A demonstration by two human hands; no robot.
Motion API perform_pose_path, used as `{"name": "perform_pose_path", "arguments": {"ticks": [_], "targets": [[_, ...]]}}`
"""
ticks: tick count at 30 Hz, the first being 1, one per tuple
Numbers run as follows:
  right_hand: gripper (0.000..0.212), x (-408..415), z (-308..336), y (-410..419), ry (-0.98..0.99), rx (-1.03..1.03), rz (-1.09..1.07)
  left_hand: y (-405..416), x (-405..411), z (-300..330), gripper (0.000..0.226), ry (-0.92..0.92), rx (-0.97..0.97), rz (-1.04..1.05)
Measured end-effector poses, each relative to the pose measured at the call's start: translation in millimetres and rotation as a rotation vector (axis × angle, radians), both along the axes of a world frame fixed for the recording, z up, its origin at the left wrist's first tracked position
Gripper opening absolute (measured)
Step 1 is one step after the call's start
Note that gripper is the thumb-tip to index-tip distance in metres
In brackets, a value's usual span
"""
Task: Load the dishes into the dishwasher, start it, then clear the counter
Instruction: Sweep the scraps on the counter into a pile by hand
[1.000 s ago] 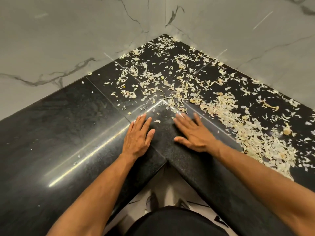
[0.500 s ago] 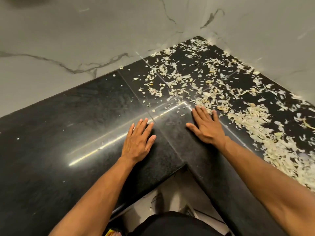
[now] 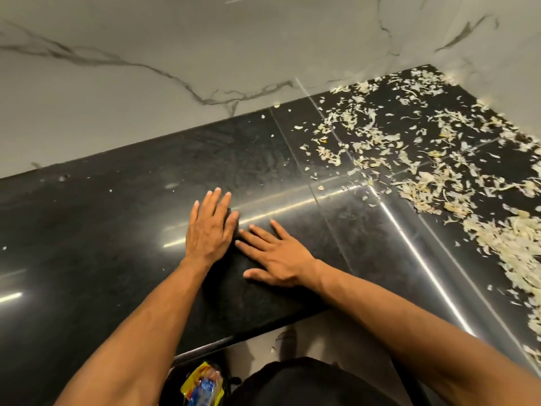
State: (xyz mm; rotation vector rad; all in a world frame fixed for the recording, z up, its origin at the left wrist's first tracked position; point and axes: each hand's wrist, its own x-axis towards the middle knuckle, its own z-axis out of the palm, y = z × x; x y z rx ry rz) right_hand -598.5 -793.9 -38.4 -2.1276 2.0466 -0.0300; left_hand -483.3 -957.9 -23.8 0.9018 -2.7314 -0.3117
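Observation:
A black stone counter (image 3: 102, 230) wraps round a corner under marble walls. Pale dry peel scraps (image 3: 433, 177) lie scattered over its right part, thick in a heap at the right edge (image 3: 509, 244). My left hand (image 3: 209, 227) rests flat on the bare black surface, fingers straight and pointing away. My right hand (image 3: 275, 256) lies flat beside it, fingers spread and pointing left, fingertips touching the left hand's side. Neither hand holds anything. No dishes or dishwasher are in view.
Grey-veined marble wall (image 3: 175, 54) backs the counter. Below the counter's front edge (image 3: 234, 338) lies a yellow and blue packet (image 3: 202, 385) near my dark clothing. A few stray crumbs dot the left counter.
The view has swung left, so the scraps now sit at the right. My right hand has slid left away from the scraps and now meets my left hand.

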Motion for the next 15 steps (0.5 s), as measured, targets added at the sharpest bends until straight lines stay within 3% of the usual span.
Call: {"name": "perform_pose_path", "arguments": {"ticks": [5, 10, 15], "targets": [[0.088, -55, 9, 1, 0.007, 0.045, -0.291, 3, 8, -10, 0.068, -0.048, 0.037, 0.014], [0.076, -138, 13, 40, -0.014, 0.068, -0.656, 2, -11, -13, 0.067, -0.039, 0.052, -0.067], [0.077, -172, 16, 75, 0.005, 0.097, -0.883, -2, -44, -15, 0.067, -0.048, 0.062, -0.164]]}}
